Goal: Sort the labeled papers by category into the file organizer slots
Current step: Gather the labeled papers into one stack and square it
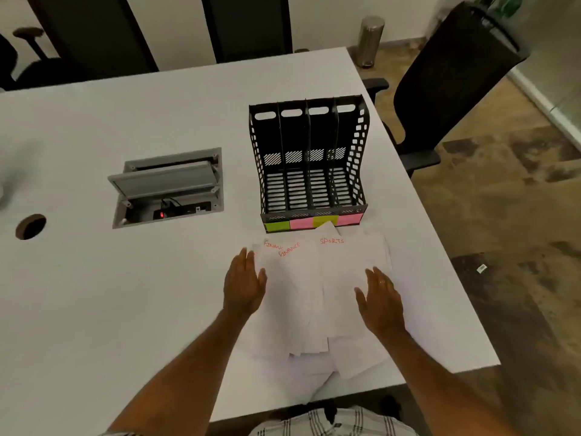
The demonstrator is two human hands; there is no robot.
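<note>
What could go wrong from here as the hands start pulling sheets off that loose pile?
1. The papers overlap loosely and their near edges hang past the table edge, so a sweep by the left hand or right hand could push some off.
2. Only a few labels show, two FINANCE and one SPORTS; the covered ones could be misfiled.
3. A paper corner covers part of the sticky notes on the file organizer, so slot categories may be misread.

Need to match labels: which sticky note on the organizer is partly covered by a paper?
The yellow-green note, third from the left: a paper corner overlaps its lower edge. The other three notes show fully.
</note>
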